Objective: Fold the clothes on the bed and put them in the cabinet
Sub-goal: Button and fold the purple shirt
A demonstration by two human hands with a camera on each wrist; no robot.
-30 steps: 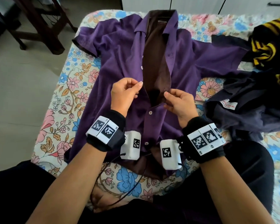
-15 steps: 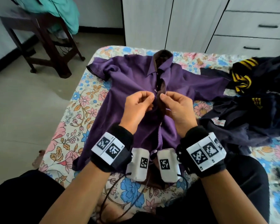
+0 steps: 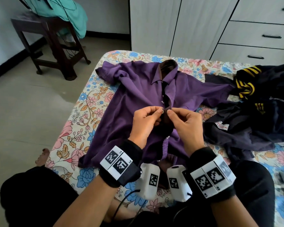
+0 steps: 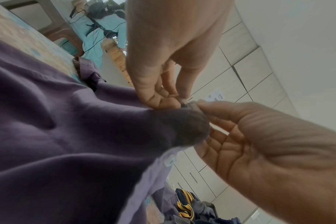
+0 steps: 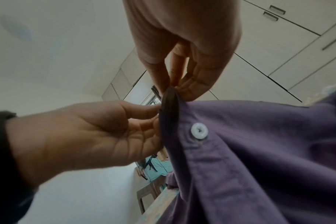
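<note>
Purple shirt (image 3: 129, 102) flat on bed, front placket pinched by 2 hands.

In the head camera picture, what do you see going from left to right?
Dark wooden stool with teal cloth → purple shirt → left hand → right hand → dark clothes pile.

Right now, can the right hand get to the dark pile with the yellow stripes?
Probably, once freed: the right hand pinches the purple shirt placket opposite the left hand. The striped pile lies on its right on the bed, nothing between.
</note>
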